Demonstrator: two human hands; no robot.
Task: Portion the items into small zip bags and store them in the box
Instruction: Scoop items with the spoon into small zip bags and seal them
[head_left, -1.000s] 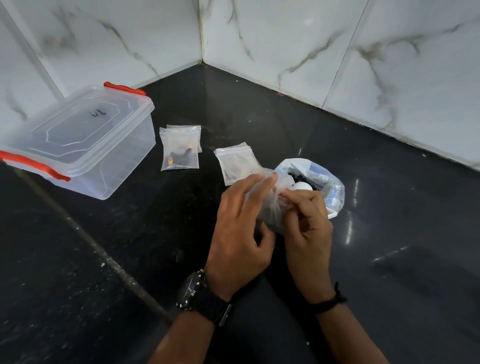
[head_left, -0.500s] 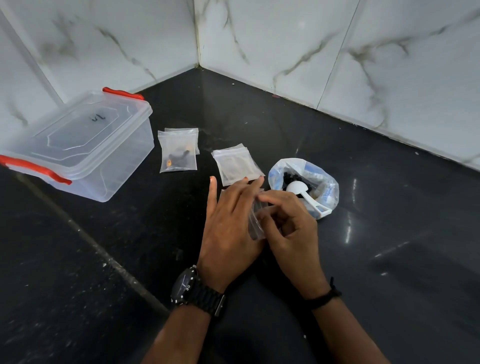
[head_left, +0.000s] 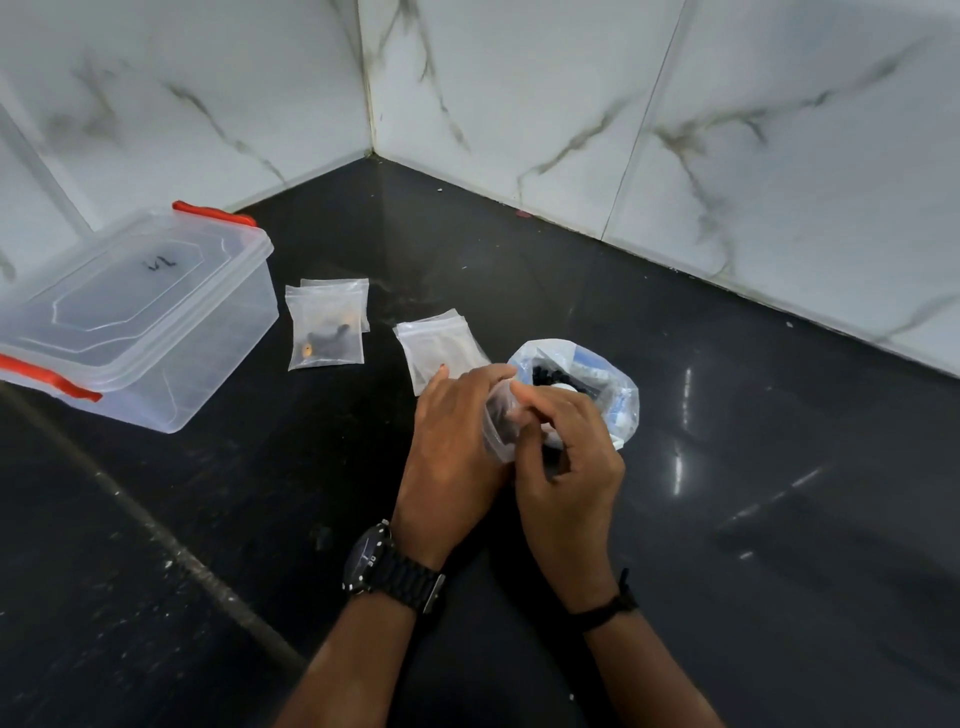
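Both hands hold one small clear zip bag just above the black counter. My left hand pinches its left side and my right hand pinches its top edge. Right behind them sits an open plastic supply bag with dark items and a white scoop partly hidden by my right hand. A filled zip bag with dark pieces lies to the left, over another bag. A stack of empty zip bags lies by my left fingers. The clear box with red latches stands closed at far left.
The black counter meets white marble wall tiles in a corner behind the bags. A pale seam runs diagonally across the counter at lower left. I wear a black watch on the left wrist and a black band on the right.
The small bag was pressed low on the counter half a second ago; now both hands have lifted it toward the supply bag, covering the scoop again.
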